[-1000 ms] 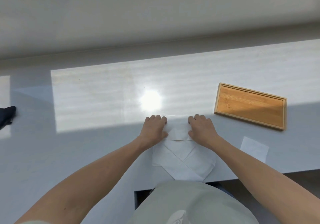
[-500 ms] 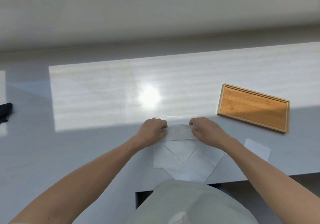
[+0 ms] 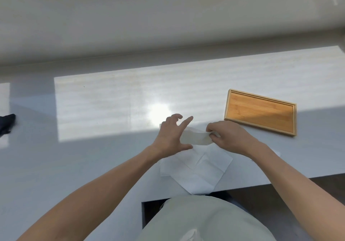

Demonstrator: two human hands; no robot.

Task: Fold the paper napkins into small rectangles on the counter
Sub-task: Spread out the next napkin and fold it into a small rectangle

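Our right hand (image 3: 228, 138) pinches the right end of the folded napkin strip (image 3: 196, 138), thumb and fingers curled tight on the paper just at 9 o'clock of the knuckles. The strip sags a little in the middle and looks lifted off the surface there. Our left hand (image 3: 170, 138) sits at the strip's other end with fingers spread wide: index finger pointing out toward 1 o'clock, the others bent and raised, thumb stretched toward 3 o'clock along the strip's lower edge. We cannot tell whether that hand actually touches the paper or only hovers over it.

Right below the strip, at 6 o'clock, lies the unfolded napkin pile (image 3: 197, 170), white sheets overlapping at angles, creases showing, the lowest corner reaching the near edge of the counter (image 3: 93, 156). At 4 o'clock of our right hand, a corner of another white sheet (image 3: 278, 154) peeks out behind the forearm.

Out at 2 o'clock, well apart from the hands, a bamboo tray (image 3: 261, 112) rests flat, slightly rotated. A bright patch of sunlight covers the counter's far half. Far off at 9 o'clock, a dark object (image 3: 6, 125) pokes in from the frame's edge; we cannot make out what it is.
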